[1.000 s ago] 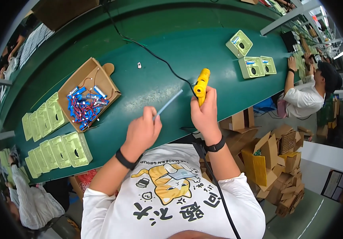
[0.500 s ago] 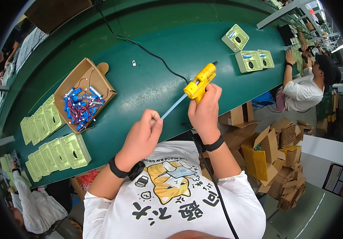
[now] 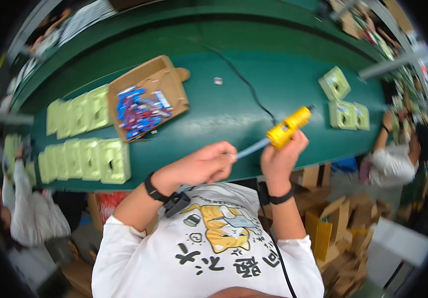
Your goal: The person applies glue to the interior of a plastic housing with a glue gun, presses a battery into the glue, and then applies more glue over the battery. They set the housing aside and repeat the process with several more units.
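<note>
My right hand [image 3: 282, 158] is wrapped round the handle of a yellow hot glue gun [image 3: 289, 129], whose nozzle points up and to the right. From the gun's rear end a pale bluish glue stick [image 3: 252, 148] sticks out. Its free end is pinched in my left hand [image 3: 201, 166], with the fingers curled closed. Both hands are above the near part of the green table [image 3: 209, 121]. The picture is slightly smeared by motion.
At the left stands a cardboard box [image 3: 181, 102] of blue cylindrical cells with red wires. Beside it are two rows of light green plastic housings [image 3: 114, 161]; several more housings [image 3: 334, 83] lie right. A black cord [image 3: 243, 77] crosses the table. A co-worker [image 3: 397, 166] sits right.
The whole view has swung, so the table's contents appear farther right and lower. My hands still hold the glue gun and stick, which now lie flatter in the picture.
</note>
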Available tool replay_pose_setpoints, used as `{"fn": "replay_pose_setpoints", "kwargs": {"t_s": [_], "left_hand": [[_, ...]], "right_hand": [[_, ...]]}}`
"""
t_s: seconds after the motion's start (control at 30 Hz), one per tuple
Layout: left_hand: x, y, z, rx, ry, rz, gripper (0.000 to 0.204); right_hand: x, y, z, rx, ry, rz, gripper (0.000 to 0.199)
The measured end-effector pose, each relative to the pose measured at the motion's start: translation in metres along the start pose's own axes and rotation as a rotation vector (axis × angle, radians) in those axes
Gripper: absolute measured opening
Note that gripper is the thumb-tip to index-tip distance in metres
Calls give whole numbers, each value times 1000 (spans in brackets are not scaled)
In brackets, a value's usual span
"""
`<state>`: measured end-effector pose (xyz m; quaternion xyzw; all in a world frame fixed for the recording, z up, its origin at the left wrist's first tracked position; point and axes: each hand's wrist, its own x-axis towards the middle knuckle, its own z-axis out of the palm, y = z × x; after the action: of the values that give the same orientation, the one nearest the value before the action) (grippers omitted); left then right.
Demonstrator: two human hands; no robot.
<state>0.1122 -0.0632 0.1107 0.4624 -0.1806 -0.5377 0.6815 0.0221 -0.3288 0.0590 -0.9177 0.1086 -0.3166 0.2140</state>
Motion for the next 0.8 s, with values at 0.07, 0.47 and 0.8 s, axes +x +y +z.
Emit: {"fn": "replay_pose_setpoints", "kwargs": {"t_s": [0.07, 0.47, 0.8], "left_hand": [[-19, 1, -9, 302, 188, 119, 19], [-282, 18, -144, 1811, 995, -76, 22], [-278, 37, -107, 1928, 766, -183, 21]], "right_hand": [[-2, 11, 6, 75, -44, 62, 55], [47, 63, -12, 1210, -80, 819, 29], [37, 30, 1, 1321, -153, 803, 28]]}}
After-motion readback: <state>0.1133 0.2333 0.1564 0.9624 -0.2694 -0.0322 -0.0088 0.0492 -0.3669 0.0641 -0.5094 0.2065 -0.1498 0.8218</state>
